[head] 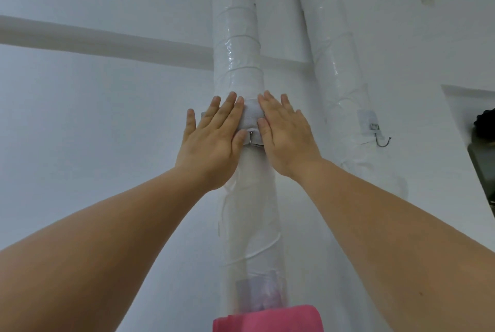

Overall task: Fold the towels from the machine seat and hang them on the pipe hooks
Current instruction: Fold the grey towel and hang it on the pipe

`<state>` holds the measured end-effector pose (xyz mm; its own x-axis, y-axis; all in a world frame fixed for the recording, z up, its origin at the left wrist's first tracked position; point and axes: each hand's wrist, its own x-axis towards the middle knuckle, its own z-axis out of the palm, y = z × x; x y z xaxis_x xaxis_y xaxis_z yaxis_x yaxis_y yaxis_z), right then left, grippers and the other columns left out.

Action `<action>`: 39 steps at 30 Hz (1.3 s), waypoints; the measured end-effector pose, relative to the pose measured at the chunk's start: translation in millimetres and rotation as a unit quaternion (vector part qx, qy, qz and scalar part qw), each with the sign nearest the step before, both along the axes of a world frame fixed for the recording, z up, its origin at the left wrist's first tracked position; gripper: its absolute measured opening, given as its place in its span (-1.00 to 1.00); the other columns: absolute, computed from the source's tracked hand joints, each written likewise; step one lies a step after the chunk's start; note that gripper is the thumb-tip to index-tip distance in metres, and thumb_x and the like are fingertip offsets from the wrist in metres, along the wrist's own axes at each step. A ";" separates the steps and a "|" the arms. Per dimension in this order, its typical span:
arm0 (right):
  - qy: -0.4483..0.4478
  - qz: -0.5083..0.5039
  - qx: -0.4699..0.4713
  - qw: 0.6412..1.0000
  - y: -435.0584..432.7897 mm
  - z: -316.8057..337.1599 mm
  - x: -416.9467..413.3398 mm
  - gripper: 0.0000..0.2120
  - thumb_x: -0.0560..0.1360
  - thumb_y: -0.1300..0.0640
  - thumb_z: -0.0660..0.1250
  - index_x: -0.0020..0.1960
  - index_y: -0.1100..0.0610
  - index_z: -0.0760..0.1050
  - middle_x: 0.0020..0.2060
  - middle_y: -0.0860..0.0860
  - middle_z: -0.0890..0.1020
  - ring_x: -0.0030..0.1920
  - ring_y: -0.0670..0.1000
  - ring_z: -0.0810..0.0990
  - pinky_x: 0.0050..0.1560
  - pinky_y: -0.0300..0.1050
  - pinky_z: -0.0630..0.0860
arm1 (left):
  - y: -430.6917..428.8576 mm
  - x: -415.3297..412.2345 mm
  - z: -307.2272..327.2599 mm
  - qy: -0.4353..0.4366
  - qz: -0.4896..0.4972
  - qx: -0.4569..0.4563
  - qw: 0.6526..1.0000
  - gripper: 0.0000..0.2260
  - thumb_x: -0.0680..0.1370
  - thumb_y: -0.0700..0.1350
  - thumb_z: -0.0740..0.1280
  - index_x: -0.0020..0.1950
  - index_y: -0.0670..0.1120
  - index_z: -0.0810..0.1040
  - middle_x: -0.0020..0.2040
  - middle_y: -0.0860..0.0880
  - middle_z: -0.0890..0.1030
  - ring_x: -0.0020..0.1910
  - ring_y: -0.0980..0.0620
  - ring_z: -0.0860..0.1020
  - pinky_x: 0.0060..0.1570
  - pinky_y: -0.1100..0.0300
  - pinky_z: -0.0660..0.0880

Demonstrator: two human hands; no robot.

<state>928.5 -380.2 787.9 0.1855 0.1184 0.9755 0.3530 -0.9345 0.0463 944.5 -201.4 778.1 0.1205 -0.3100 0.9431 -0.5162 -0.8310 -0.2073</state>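
A folded pale grey towel [251, 117] lies against the white wrapped pipe [237, 45] at a small metal hook [251, 137]. My left hand [214, 141] lies flat over the towel's left side, fingers spread. On the towel's right side rests my right hand [288, 136], also flat. The hook shows between my thumbs at the towel's lower edge. A pink towel [267, 318] hangs lower on the same pipe, at the bottom edge of the view. Most of the grey towel is hidden under my hands.
A second wrapped pipe [340, 58] runs to the right and carries an empty metal hook [383, 141] on a clear adhesive pad. A white wall lies behind. A dark object [484, 149] sits at the right edge.
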 end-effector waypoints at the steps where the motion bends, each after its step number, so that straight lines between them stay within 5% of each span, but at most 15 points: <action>1: 0.001 0.017 0.002 1.000 -0.2 -1.4 3.0 -0.49 0.70 -0.10 -0.09 0.63 -0.11 -0.03 0.63 -0.15 0.03 0.64 -0.02 -0.12 0.61 0.11 -0.10 | 0.1 3.8 -0.1 -0.002 -0.006 0.001 1.000 -0.45 0.67 0.20 -0.16 0.65 0.12 -0.18 0.65 0.19 -0.17 0.63 0.12 -0.22 0.58 -0.12 -0.26; 7: -0.032 0.041 -0.005 0.999 -3.8 1.6 17.3 -0.39 0.61 -0.24 -0.17 0.63 -0.13 -0.04 0.63 -0.14 0.05 0.64 -0.02 -0.09 0.61 0.12 -0.05 | -0.6 21.9 2.5 -0.025 -0.050 -0.005 0.998 -0.45 0.68 0.22 -0.11 0.64 0.15 -0.16 0.66 0.19 -0.14 0.63 0.14 -0.21 0.58 -0.11 -0.26; 15: -0.044 0.064 0.021 0.997 2.0 -14.5 17.8 -0.45 0.69 -0.10 -0.06 0.64 -0.08 -0.09 0.64 -0.11 0.00 0.64 -0.02 -0.12 0.62 0.09 -0.05 | -4.6 22.5 -6.7 -0.015 -0.072 -0.025 0.997 -0.45 0.68 0.22 -0.09 0.64 0.16 -0.16 0.65 0.20 -0.16 0.62 0.17 -0.24 0.58 -0.05 -0.28; 26: 0.079 -0.108 -0.002 0.991 1.8 -18.1 -17.8 -0.42 0.67 -0.20 -0.19 0.61 -0.13 -0.34 0.62 -0.16 -0.26 0.62 0.03 -0.27 0.60 0.20 -0.16 | 4.7 -8.7 -3.0 0.004 0.116 0.050 0.992 -0.39 0.66 0.26 -0.24 0.60 0.05 -0.40 0.62 0.11 -0.37 0.60 0.06 -0.36 0.55 -0.18 -0.35; 39: 0.151 -0.174 -0.014 0.973 34.4 -48.9 -123.3 -0.34 0.68 -0.18 -0.12 0.61 0.03 -0.38 0.60 -0.06 -0.35 0.60 0.00 -0.37 0.59 0.16 -0.29 | 58.1 -83.0 -38.3 0.020 0.118 0.037 0.992 -0.38 0.66 0.23 -0.20 0.62 0.01 -0.35 0.63 0.06 -0.34 0.61 -0.02 -0.34 0.53 -0.24 -0.35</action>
<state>805.2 -345.8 739.0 0.4965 0.0235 0.8677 0.0166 -0.9997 0.0175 861.5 -143.3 739.8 0.2352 -0.3361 0.9120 -0.3191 -0.9130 -0.2542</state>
